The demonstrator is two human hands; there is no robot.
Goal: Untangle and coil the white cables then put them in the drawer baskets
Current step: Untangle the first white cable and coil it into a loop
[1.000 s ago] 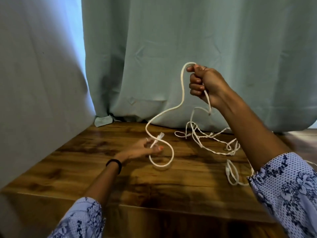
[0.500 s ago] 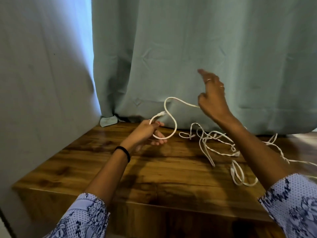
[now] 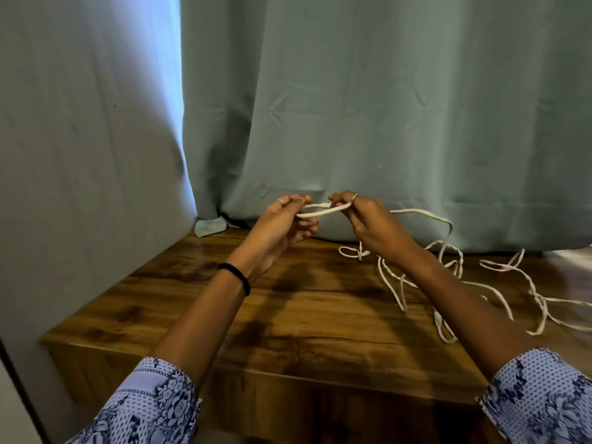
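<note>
The table is showing glossy, dark-grained wood; behind it the curtain is hanging as matt, creased cloth, and on the table the white cables are looking smooth and matt

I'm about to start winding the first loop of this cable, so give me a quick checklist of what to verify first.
1. Left hand pinches the cable end: ok.
2. Right hand pinches it: ok.
3. Held stretch clear of the table: ok.
4. Trailing cable free of the tangle: not ok, it runs into knotted loops.
5. Drawer baskets within reach: cannot tell, none in view.
</note>
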